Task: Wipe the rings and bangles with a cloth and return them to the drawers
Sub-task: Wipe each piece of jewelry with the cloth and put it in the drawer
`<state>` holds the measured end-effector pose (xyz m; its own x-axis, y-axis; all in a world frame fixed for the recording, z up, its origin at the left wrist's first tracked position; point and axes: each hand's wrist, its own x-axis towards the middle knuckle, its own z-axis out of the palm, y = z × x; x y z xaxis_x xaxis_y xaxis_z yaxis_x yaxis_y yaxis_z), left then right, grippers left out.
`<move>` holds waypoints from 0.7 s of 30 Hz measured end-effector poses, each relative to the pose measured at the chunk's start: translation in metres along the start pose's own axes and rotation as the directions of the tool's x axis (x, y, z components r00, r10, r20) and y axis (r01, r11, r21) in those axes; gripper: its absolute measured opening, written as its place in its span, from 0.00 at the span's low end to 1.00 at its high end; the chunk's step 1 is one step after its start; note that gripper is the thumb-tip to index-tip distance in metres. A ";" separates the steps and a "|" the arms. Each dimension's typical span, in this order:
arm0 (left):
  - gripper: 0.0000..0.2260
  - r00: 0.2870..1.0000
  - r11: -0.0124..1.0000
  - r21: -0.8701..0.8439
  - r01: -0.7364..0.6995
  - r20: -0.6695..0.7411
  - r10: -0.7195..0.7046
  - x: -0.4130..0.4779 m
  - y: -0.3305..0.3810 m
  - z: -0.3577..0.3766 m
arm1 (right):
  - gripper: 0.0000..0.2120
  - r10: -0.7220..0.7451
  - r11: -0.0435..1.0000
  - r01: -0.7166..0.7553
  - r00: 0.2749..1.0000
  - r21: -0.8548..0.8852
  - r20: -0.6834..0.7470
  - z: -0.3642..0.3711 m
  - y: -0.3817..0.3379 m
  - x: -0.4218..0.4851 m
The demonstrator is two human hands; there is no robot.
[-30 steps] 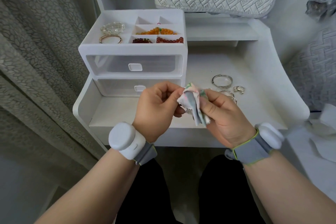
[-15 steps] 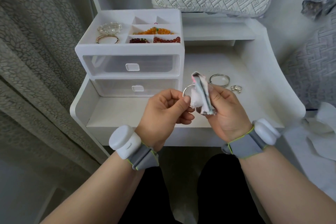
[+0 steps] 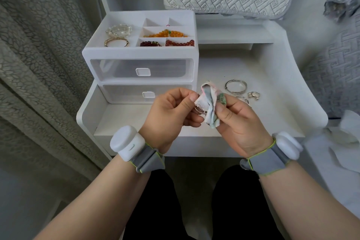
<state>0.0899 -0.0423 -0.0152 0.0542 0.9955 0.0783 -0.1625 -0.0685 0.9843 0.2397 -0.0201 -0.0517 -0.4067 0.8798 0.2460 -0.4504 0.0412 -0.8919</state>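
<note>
White worktop [image 3: 253,64] with raised sides, grey curtain to the left, quilted bedding behind and to the right. Drawer unit [image 3: 142,58] sits at the worktop's back left corner; both drawers shut, top tray open with bead bracelets and a gold bangle in its compartments. Near the right edge lie a silver bangle [image 3: 236,85], a small ring [image 3: 253,95] just beside it, and another bangle partly hidden behind the right hand, likely queued for wiping.

Work is held above the front edge, close to the body. Left hand [image 3: 171,109] is curled nearly closed, thumb and forefinger pinching a thin silver bangle [image 3: 198,110] by its rim, probably to steady it. Right hand [image 3: 239,121] is closed around a bunched patterned cloth [image 3: 209,103], thumb pressing the cloth against the bangle. Most of that bangle is hidden by cloth. Judged: wiping in progress, return to drawers not yet begun.
</note>
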 end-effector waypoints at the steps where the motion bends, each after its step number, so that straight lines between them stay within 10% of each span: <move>1: 0.07 1.000 1.000 -0.001 0.008 -0.005 -0.008 0.000 -0.001 0.000 | 0.20 0.003 1.000 -0.003 1.000 -0.012 -0.009 0.001 -0.001 0.000; 12: 0.05 0.997 0.983 0.170 -0.066 0.040 0.060 -0.004 -0.012 0.001 | 0.17 0.022 0.987 -0.046 0.987 -0.154 -0.158 0.008 -0.015 0.004; 21: 0.07 0.990 0.977 0.194 -0.092 -0.087 0.111 -0.001 -0.007 0.001 | 0.15 0.001 0.997 0.002 0.999 -0.072 0.040 0.005 -0.005 -0.003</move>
<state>0.0919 -0.0425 -0.0215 -0.0504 0.9837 0.1727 0.0270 -0.1715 0.9848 0.2395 -0.0248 -0.0458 -0.4392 0.8600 0.2599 -0.3926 0.0765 -0.9165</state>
